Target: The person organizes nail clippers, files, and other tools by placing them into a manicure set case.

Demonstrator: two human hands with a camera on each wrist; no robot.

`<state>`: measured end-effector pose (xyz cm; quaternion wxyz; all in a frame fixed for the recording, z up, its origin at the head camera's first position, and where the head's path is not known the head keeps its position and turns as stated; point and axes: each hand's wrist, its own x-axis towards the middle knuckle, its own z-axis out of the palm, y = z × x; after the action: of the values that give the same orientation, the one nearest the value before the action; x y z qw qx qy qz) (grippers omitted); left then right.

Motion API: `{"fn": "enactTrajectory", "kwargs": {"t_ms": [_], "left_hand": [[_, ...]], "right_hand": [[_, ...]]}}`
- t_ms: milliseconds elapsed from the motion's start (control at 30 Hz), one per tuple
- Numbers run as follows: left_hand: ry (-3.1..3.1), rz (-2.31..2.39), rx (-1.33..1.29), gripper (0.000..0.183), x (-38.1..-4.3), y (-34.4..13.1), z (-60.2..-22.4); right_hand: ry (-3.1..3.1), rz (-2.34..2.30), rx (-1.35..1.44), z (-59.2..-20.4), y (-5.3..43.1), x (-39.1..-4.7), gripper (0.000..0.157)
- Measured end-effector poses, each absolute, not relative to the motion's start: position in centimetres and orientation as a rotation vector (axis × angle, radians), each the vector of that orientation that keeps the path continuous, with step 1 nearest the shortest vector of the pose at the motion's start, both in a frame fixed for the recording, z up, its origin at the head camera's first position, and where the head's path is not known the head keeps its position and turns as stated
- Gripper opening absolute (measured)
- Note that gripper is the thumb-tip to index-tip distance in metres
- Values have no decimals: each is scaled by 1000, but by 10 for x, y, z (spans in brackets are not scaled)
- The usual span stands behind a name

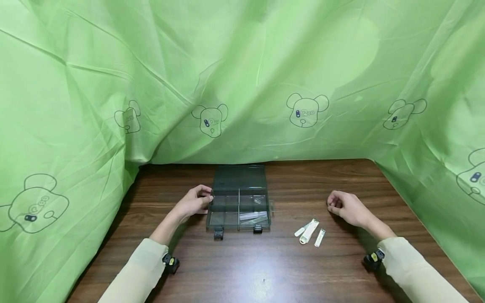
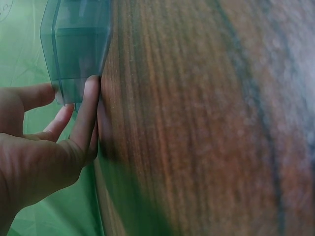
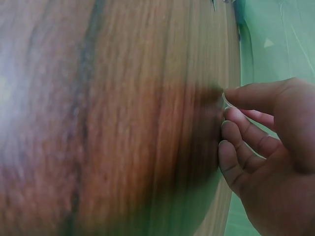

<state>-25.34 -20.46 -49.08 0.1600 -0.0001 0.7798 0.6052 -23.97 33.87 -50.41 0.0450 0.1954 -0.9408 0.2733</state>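
A smoky, see-through compartment box (image 1: pixel 238 208) stands on the table left of the middle, its lid (image 1: pixel 240 176) lying back at the far side. My left hand (image 1: pixel 197 200) holds the box's left side, thumb at the upper rim and fingers low along the wall by the tabletop (image 2: pixel 54 147). A nail clipper (image 1: pixel 310 230) and two smaller flat metal pieces lie right of the box, one overlapped by the clipper, the other a small clipper-like piece (image 1: pixel 320 237). Beyond them to the right, my right hand (image 1: pixel 348 206) rests with loosely curled fingers, close over the wood (image 3: pixel 261 142).
Clear strips (image 1: pixel 253 216) lie in the box's right front compartment, with a small clear piece (image 1: pixel 257 201) behind them. Two black latches (image 1: pixel 218 233) hang at the box's front edge. Green cloth (image 1: pixel 242 75) surrounds the brown wooden table (image 1: pixel 235 269) at the back and sides.
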Motion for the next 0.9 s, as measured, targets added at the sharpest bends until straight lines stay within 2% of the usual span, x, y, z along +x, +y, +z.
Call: {"fn": "enactTrajectory", "kwargs": {"t_ms": [367, 700, 900], "left_hand": [[2212, 1730, 1, 39, -254, -205, -491], [2232, 1707, 26, 38, -254, -204, -488], [2215, 1723, 5, 38, -253, -204, -488]], "right_hand": [[-2885, 881, 626, -503, 327, -242, 20], [-2793, 959, 714, -491, 290, -252, 10], [-2731, 1025, 797, -479, 249, -263, 20]]}}
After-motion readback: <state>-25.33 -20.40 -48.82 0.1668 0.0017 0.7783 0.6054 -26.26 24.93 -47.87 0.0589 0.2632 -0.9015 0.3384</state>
